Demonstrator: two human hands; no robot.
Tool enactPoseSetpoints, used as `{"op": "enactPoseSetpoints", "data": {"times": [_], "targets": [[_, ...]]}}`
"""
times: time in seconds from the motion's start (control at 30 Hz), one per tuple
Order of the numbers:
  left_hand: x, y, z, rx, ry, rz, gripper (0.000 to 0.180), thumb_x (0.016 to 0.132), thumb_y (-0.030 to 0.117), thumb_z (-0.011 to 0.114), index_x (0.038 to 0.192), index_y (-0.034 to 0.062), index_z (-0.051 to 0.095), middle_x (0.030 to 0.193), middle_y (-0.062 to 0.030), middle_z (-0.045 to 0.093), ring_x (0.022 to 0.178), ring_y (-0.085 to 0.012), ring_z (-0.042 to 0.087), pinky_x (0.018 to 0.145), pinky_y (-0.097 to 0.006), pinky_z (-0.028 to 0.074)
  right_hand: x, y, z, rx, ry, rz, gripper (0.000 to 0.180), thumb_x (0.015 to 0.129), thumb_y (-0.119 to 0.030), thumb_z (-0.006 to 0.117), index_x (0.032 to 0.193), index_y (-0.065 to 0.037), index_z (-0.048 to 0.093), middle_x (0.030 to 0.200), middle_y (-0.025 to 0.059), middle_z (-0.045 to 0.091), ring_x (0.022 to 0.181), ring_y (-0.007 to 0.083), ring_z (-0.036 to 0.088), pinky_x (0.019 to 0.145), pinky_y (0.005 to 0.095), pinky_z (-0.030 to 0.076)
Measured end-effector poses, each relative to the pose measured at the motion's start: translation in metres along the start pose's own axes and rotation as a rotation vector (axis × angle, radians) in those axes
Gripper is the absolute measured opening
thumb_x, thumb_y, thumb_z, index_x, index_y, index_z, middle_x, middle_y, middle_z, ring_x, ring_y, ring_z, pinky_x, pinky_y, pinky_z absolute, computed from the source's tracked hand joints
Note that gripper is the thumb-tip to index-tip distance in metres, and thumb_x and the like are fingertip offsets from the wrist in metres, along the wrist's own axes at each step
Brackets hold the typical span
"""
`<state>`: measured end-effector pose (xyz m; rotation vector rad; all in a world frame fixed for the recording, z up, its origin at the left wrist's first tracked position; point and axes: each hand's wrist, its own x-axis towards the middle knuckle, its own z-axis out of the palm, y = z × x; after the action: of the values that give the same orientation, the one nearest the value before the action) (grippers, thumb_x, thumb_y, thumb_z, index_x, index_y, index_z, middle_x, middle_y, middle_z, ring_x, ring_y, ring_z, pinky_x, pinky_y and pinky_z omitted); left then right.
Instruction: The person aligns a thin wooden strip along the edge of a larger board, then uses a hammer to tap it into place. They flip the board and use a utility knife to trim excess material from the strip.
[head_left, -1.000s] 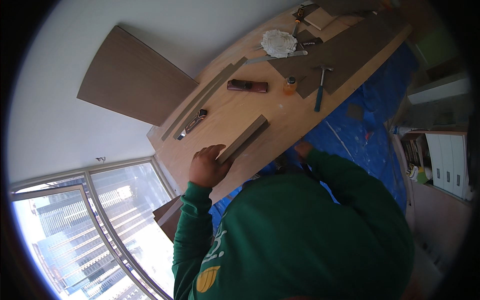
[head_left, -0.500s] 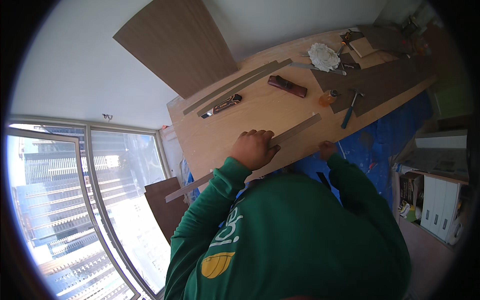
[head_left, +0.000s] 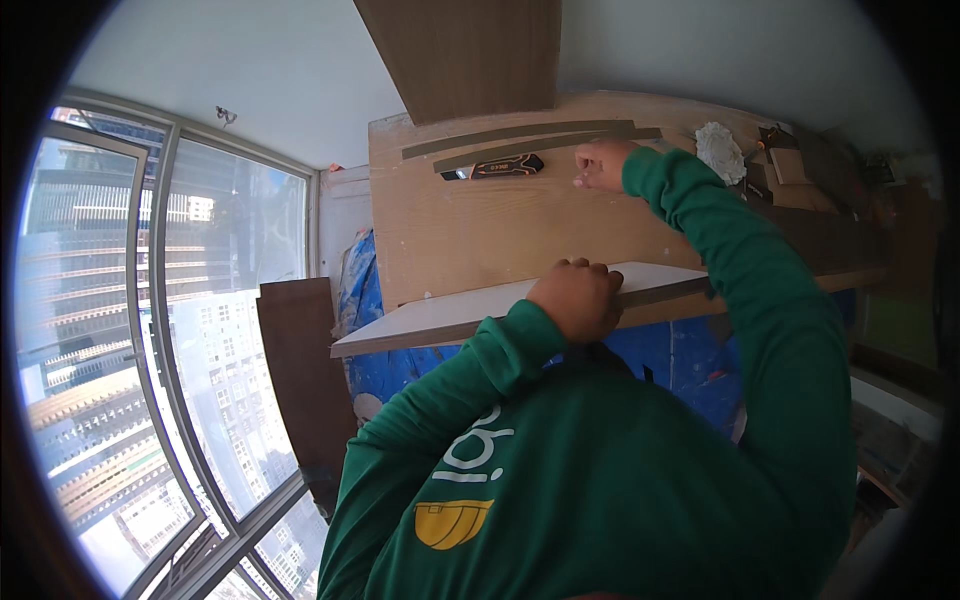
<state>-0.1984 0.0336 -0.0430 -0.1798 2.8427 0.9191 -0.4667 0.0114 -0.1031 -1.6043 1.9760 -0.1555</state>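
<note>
My left hand (head_left: 578,300) is closed over the top edge of a long board (head_left: 440,307), near the front edge of the wooden worktable (head_left: 480,230). The board is tilted, showing a white face and a brown strip along its edge. My right hand (head_left: 603,164) reaches across the table, fingers and thumb apart, with nothing visible between them. It is close to the right ends of two thin brown strips (head_left: 530,133). A black and orange utility knife (head_left: 495,167) lies to its left, blade end leftward. My right sleeve and hand hide part of the tabletop.
A brown panel (head_left: 470,60) leans on the wall behind the table. White crumpled cloth (head_left: 720,152) and board offcuts (head_left: 790,163) are at the right. Blue sheeting (head_left: 670,350) hangs below the table. A dark board (head_left: 305,370) stands by the window (head_left: 230,240) at left.
My right hand has moved from the table's front edge to the far strips. The board has tilted, exposing its white face. The maroon block, bottle and hammer are no longer visible. The view has turned.
</note>
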Motion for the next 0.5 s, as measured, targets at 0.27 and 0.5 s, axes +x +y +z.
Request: {"op": "enactPoseSetpoints", "data": {"times": [0.27,0.5], "targets": [[-0.013,-0.001,0.010,-0.097,0.045,-0.057,0.038,0.094,0.043,0.071,0.097,0.0051,0.076,0.097,-0.0142,0.073,0.099,-0.0326,0.069,0.091,-0.044,0.054,0.186,-0.023,0.114,-0.429,-0.090,-0.003,0.061,0.093,-0.036,0.082,0.144,-0.011,0.060,0.148,0.0160,0.060,0.140,0.0392,0.055,0.114,0.0524,0.051],[-0.021,0.003,0.026,-0.177,0.134,-0.070,0.033,0.094,0.037,0.072,0.096,0.0047,0.076,0.096,-0.0129,0.072,0.097,-0.0307,0.068,0.090,-0.042,0.053,0.220,-0.019,0.152,-0.559,-0.121,-0.033,0.065,0.088,-0.035,0.085,0.141,-0.009,0.058,0.143,0.0141,0.062,0.140,0.0376,0.055,0.112,0.0515,0.053]]}}
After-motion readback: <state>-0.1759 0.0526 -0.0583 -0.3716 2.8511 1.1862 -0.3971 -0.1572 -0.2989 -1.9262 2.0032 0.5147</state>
